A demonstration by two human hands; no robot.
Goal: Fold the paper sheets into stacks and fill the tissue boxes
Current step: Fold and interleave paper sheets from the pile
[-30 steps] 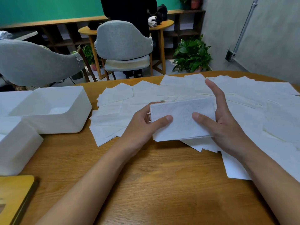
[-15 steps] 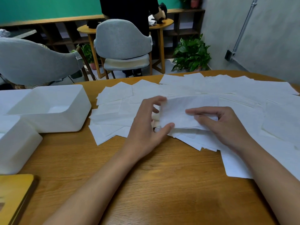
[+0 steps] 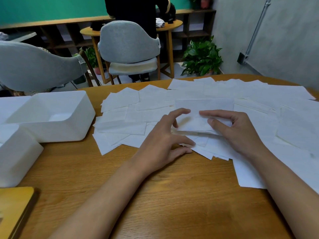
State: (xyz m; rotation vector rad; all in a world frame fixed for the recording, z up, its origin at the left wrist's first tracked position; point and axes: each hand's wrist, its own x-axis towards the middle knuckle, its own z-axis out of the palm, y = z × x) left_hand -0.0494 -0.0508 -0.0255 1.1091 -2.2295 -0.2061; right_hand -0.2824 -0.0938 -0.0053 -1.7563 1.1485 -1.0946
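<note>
A small folded stack of white paper sheets [image 3: 204,105] is lifted slightly above the table's middle. My right hand [image 3: 240,133] pinches its right side between thumb and forefinger. My left hand [image 3: 164,137] is just left of the stack with its fingers spread and loosely curved, gripping nothing; its lower fingertips touch loose sheets. Many flat white sheets [image 3: 269,95] lie overlapping across the far and right part of the wooden table [image 3: 155,195]. An open white tissue box [image 3: 81,118] stands at the left, with nothing visible inside.
A second white box [image 3: 19,156] sits at the near left, and a yellow wooden board [image 3: 13,211] lies at the bottom left corner. Beyond the table stand two grey chairs [image 3: 127,44], a person in dark clothes and a potted plant [image 3: 202,57].
My left hand has let go of the stack and spread its fingers. My right hand has turned over the stack and now pinches it alone, lower toward the loose sheets.
</note>
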